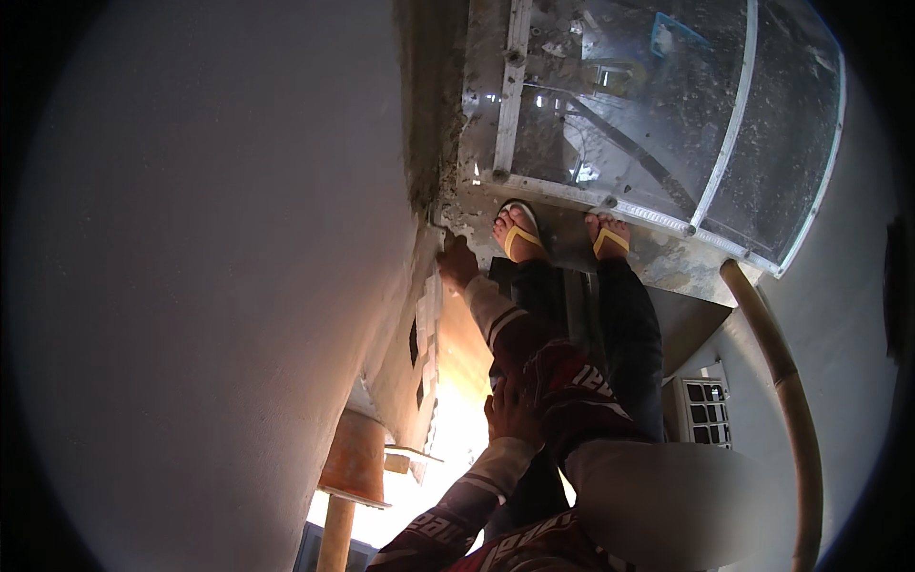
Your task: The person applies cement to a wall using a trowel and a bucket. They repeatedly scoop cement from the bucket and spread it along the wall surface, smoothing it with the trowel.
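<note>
Reaching right hand (458,263), orange bucket (353,459), contents hidden

The wall (219,276) stood on the left, the right hand (457,264) at its edge. The left hand (515,417) was nearer the body. Sandals (527,236) sat just before the glass panel (658,124). A pole (789,391) ran down the right, beyond a grille (705,412); a bucket (353,456) lay lower left.

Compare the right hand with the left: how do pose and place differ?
The right hand reaches forward to the wall; the left hand lies farther back, beside the right sleeve. The right hand's fingers look curled; the left hand's look spread. Both arms are long-sleeved.
</note>
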Tool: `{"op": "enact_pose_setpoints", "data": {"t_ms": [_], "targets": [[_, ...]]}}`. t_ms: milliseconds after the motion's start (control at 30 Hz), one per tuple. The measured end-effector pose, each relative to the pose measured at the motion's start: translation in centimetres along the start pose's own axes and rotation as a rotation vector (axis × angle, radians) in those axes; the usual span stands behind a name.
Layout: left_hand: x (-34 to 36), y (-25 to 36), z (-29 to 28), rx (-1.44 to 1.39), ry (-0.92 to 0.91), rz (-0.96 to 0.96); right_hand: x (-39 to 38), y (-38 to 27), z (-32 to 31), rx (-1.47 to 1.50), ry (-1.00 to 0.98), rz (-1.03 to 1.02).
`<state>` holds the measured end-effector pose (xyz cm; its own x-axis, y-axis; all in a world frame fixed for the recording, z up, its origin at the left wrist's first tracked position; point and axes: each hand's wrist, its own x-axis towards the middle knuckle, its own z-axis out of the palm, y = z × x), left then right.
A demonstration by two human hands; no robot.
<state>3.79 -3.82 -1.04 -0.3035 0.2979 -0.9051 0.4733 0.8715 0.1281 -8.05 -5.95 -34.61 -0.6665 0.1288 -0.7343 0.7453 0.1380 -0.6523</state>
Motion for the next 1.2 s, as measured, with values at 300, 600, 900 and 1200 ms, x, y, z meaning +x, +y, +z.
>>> {"op": "enact_pose_setpoints", "data": {"t_ms": [300,600,900,1200], "targets": [[0.7,0.3,-0.3,0.069,-0.087,-0.026,-4.7,-1.0,-0.8,-0.059,0.075,-0.015],[0.8,0.0,-1.5,-0.062,-0.037,0.030,-1.6,0.3,-1.0,0.203,-0.055,0.137],[1.0,0.0,-1.2,-0.013,-0.028,-0.047,-5.7,2.9,0.7,0.695,-0.138,0.219],[1.3,0.3,-1.7,0.049,-0.114,-0.017,-8.4,2.4,5.8,0.569,-0.073,0.121]]}}
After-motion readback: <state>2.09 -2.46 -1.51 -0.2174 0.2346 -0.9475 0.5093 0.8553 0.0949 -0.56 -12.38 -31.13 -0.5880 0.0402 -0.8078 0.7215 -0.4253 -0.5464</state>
